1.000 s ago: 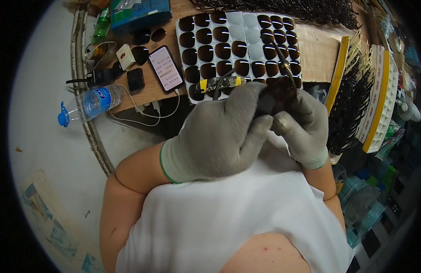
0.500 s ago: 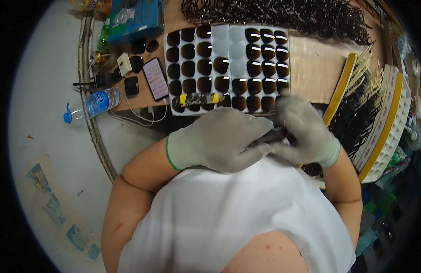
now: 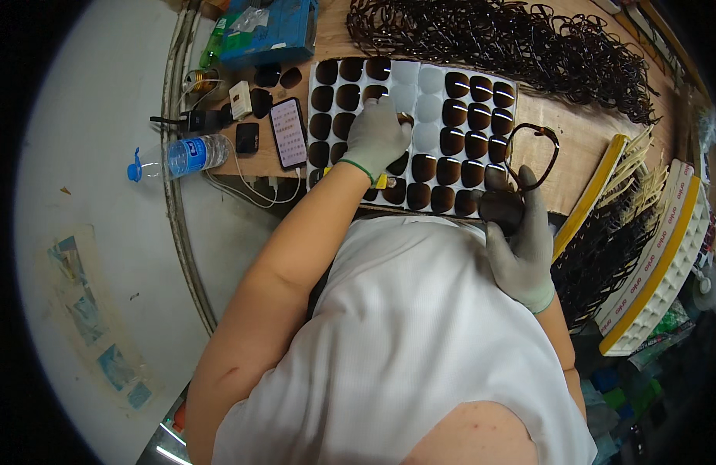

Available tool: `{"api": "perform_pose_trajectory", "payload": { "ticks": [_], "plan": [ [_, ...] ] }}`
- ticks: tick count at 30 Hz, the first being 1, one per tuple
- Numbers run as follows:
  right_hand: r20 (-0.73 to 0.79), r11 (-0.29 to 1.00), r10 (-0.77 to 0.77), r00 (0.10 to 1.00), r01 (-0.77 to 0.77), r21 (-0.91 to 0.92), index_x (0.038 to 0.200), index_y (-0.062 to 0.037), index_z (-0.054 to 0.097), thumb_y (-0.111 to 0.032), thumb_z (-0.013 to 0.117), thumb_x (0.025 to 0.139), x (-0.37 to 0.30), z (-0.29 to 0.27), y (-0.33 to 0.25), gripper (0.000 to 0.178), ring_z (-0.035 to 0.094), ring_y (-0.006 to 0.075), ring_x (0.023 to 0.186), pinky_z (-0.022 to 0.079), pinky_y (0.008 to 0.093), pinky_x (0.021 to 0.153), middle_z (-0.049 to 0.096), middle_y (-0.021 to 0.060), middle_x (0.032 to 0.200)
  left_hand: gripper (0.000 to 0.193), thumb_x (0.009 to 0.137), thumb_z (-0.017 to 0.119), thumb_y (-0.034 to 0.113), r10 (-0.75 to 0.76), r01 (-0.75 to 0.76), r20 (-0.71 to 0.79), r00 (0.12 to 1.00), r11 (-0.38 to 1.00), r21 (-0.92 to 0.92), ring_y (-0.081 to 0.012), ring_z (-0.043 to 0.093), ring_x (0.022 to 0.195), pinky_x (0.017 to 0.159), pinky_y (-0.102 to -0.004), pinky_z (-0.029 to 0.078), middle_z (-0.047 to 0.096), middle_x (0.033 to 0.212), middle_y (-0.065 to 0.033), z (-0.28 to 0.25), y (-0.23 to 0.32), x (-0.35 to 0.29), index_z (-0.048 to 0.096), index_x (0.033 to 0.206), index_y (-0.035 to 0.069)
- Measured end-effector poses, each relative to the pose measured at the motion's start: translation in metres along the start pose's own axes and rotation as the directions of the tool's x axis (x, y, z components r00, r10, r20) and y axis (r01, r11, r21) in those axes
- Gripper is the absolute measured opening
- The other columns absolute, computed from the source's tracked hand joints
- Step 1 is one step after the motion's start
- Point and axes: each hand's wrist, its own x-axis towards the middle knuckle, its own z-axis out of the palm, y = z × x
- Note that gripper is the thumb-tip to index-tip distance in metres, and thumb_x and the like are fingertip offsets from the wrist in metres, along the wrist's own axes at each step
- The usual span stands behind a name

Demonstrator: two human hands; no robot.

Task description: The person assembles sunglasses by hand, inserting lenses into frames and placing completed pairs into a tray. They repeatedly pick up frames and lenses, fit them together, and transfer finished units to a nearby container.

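Note:
My left hand [image 3: 377,138], in a grey glove with a green cuff, reaches over the lens tray [image 3: 417,77]. Its fingers are closed at a brown lens [image 3: 405,119] beside the blank column; the grip is partly hidden. In my right hand [image 3: 527,252], also gloved, is a dark sunglasses frame [image 3: 558,159], held at the tray's near right corner. One side of the frame is an open rim; a dark lens [image 3: 502,209] shows at the other side, between thumb and fingers. Rows of brown gradient lenses fill much of the tray. A yellow-and-black strip [image 3: 382,181] lies partly under my left wrist.
A heap of dark frame parts [image 3: 497,43] lies at the back. To the right is a yellow-edged rack [image 3: 592,198] of dark pieces on sticks. A phone [image 3: 288,133] with a white cable, a water bottle [image 3: 189,156] and a blue box [image 3: 269,35] are at the left.
My hands were together near my body and are now apart. The left has reached forward onto the tray; the right has the frame at the tray's corner. The view has shifted slightly.

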Motion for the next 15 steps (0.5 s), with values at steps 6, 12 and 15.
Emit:
{"api": "perform_pose_trajectory", "payload": {
  "ticks": [6,12,15],
  "plan": [
    [-0.014,0.977,0.139,0.990,-0.135,0.164,0.143,0.0046,0.031,0.005,0.050,0.091,-0.008,0.029,0.000,0.055,0.066,0.0198,0.097,0.053,0.0320,0.089,0.064,0.0134,0.107,0.028,0.096,0.068,0.019,0.336,0.164,0.345,0.876,0.466,-0.869,-0.0136,0.065,0.073,0.067,-0.0284,0.054,0.065,0.086,-0.0069,-0.077,0.003,-0.074,0.056,0.112,0.000],
    [0.120,0.945,0.130,0.984,-0.160,0.285,0.129,0.0056,0.053,-0.005,0.058,0.096,0.000,0.092,-0.040,0.034,0.067,0.0128,0.095,0.054,0.0280,0.083,0.071,0.0125,0.107,0.024,0.097,0.067,0.012,0.472,0.262,0.332,0.817,0.209,-0.942,-0.0102,0.064,0.074,0.066,-0.0236,0.055,0.065,0.091,-0.0064,-0.099,-0.035,-0.113,0.056,0.115,0.001],
    [0.329,0.904,0.214,0.920,-0.314,0.291,0.119,0.0050,0.062,-0.011,0.056,0.100,-0.006,0.096,-0.049,0.025,0.065,0.0111,0.093,0.053,0.0266,0.082,0.072,0.0107,0.105,0.028,0.097,0.069,0.014,0.557,0.509,0.389,0.734,-0.073,-0.858,-0.0106,0.064,0.075,0.067,-0.0233,0.054,0.067,0.094,-0.0065,-0.119,-0.057,-0.124,0.058,0.119,0.001]
  ]
}}
